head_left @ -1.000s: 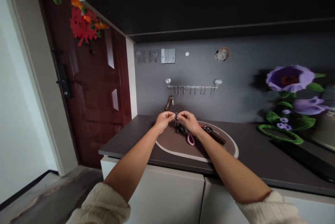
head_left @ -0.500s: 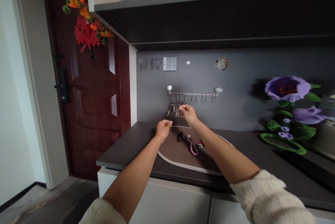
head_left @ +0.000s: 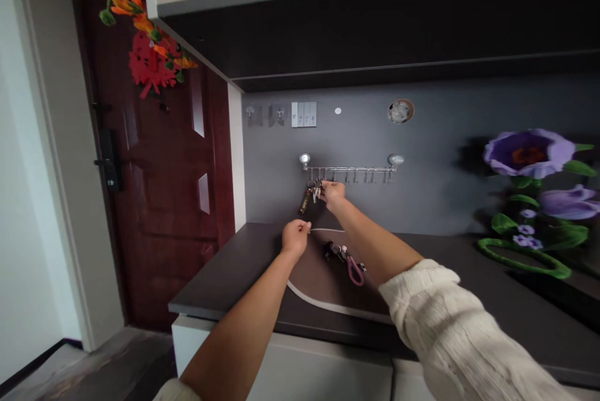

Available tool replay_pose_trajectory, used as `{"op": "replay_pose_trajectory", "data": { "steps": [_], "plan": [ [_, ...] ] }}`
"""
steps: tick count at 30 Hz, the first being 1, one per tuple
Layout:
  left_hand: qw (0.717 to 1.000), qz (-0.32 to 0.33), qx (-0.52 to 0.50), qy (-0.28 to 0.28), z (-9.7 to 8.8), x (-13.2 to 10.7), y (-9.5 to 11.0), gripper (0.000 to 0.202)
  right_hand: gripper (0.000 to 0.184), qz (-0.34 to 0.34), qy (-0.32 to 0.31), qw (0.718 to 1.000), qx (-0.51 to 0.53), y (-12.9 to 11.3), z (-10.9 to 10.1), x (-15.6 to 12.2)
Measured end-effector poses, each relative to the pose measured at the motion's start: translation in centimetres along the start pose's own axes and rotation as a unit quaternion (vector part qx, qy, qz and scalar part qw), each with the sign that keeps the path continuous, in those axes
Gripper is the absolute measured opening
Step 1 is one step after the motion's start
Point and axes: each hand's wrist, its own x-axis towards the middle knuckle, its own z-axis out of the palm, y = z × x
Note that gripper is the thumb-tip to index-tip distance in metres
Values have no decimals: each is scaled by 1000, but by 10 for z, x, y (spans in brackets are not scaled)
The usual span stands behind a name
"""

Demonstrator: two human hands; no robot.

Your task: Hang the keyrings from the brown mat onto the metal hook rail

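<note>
My right hand (head_left: 334, 193) pinches a ring of keys (head_left: 317, 193) just below the left end of a metal hook rail (head_left: 349, 169) on the grey wall. Whether the ring sits on a hook is hidden by the fingers. Beside it hangs a dark key fob (head_left: 305, 201) with gold lettering, on the leftmost hook. Below, my left hand (head_left: 295, 236) is closed above the counter, fingertips pressed together; anything in them is too small to make out. A bunch of keys with a pink strap (head_left: 355, 271) lies on the brown mat (head_left: 319, 295), partly behind my right forearm.
A dark shelf (head_left: 351, 39) juts out above the rail. Purple flowers (head_left: 529, 154) stand on the counter (head_left: 234, 263) at the right. White labels (head_left: 304, 114) and two clear hooks are on the wall. A red-brown door (head_left: 159, 220) is at the left.
My right hand has moved up and slightly left, bringing the keys to the hooks beside the fob. My left hand stays closed in nearly the same place. The view has shifted a little.
</note>
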Motion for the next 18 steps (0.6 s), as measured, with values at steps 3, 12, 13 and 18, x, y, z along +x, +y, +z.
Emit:
{"op": "replay_pose_trajectory", "data": {
  "steps": [3, 12, 13, 18],
  "plan": [
    [1000, -1, -1, 2, 0, 0, 1, 23, 9, 7, 9, 1000, 10, 4, 2, 5],
    [1000, -2, 0, 6, 1, 2, -4, 23, 4, 6, 10, 1000, -6, 19, -4, 15],
    [1000, -2, 0, 6, 1, 3, -4, 22, 4, 4, 8, 1000, -11, 20, -6, 15],
    [1000, -1, 2, 4, 2, 2, -7, 20, 6, 0, 2, 1000, -23, 20, -12, 11]
  ]
}}
